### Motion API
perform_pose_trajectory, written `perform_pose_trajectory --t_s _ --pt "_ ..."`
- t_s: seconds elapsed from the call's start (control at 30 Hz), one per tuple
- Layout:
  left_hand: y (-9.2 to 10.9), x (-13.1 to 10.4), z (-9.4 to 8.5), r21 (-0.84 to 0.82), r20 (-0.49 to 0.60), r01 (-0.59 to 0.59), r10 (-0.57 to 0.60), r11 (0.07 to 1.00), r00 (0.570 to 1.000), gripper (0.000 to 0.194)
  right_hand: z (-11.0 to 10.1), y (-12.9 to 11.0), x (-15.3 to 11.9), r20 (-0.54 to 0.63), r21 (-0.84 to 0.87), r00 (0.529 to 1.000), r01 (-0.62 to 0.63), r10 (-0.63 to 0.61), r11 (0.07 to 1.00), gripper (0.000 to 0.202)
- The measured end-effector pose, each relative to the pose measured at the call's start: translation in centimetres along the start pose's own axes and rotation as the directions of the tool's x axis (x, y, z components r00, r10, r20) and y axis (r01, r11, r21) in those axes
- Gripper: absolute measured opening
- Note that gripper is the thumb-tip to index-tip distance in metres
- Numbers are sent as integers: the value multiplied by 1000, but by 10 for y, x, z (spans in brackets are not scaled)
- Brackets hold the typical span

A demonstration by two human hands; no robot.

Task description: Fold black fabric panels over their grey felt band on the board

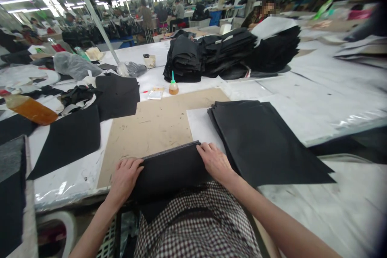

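A black sheet of material (pixel 172 167) lies over the table's front edge, just before my checked clothing, with a greyish strip along its far edge. My left hand (pixel 127 174) grips its left end, fingers curled over the far corner. At the right end my right hand (pixel 215 162) holds the other far corner, thumb and fingers closed on it. The lower part of the sheet hangs towards my lap. Under its far edge is a tan board (pixel 151 129). Close to my right hand lies a stack of black sheets (pixel 266 141).
Bundled black pieces (pixel 223 54) stand across the table. A small green-tipped bottle (pixel 173 85) is beyond the board. More black pieces (pixel 75 137) and an orange-filled bottle (pixel 33 109) lie left. A metal pole (pixel 93 14) rises behind. People are at work in the background.
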State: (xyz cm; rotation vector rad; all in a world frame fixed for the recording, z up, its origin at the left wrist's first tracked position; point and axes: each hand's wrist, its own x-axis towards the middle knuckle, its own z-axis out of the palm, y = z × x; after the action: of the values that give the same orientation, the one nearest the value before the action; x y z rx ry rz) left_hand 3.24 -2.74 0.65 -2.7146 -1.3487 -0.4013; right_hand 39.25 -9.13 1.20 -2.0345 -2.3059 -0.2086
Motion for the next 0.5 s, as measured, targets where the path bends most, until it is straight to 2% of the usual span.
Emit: perform_pose_trajectory --t_s 0.1,0.17,0.27,0.33,0.4,0.5 --pt "3 5 -6 -61 50 28 -25 998 998 16 -11 2 6 1 -31 1000 13 -13 999 16" --pt "2 5 -13 -132 75 30 -20 991 997 16 -22 -9 12 -28 -6 999 45 -46 999 17" --pt "-9 -2 -21 -285 69 -30 52 958 996 25 -34 -34 22 -134 97 970 218 -204 971 25" --pt "-20 -8 -20 -386 77 -52 89 921 993 28 -32 -52 29 -204 138 914 382 -351 914 36" --pt "-30 -10 -15 -490 105 0 59 872 993 25 -23 -65 37 -218 149 870 477 -442 866 33" --pt "-30 -7 -10 -601 179 187 -97 777 979 30 -8 -75 45 -176 148 862 500 -475 853 13"
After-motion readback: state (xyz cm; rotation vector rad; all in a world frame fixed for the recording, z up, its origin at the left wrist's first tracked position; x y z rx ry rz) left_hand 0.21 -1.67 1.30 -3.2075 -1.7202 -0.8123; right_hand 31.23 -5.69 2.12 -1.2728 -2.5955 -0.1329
